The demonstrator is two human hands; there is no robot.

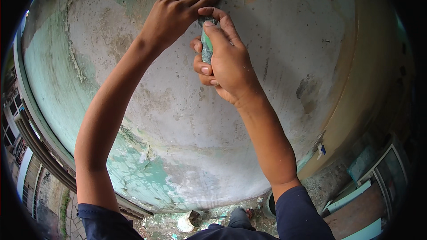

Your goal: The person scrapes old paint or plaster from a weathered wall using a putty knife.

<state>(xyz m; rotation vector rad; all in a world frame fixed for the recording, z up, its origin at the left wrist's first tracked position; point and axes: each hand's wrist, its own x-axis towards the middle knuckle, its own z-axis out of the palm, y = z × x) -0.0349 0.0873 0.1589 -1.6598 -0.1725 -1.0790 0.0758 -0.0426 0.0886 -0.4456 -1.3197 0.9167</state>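
Note:
My right hand point(231, 55) is wrapped round the green, paint-spattered handle of a scraper point(207, 48), with its thumb along the handle and its forefinger curled near the top. The blade lies against the upper part of a worn wall point(213, 120), mostly hidden behind my left hand point(175, 15). That hand lies flat over the blade, its fingers stretched out side by side. The wall is patchy grey with remains of green paint, stains and cracks.
A white paint bucket point(185, 223) and a dark bucket point(268, 206) stand on the littered floor near my feet. A blue tap point(321, 150) juts out at the lower right. Boards and a frame point(391, 169) lean farther right. Pipes point(42, 144) run along the left edge.

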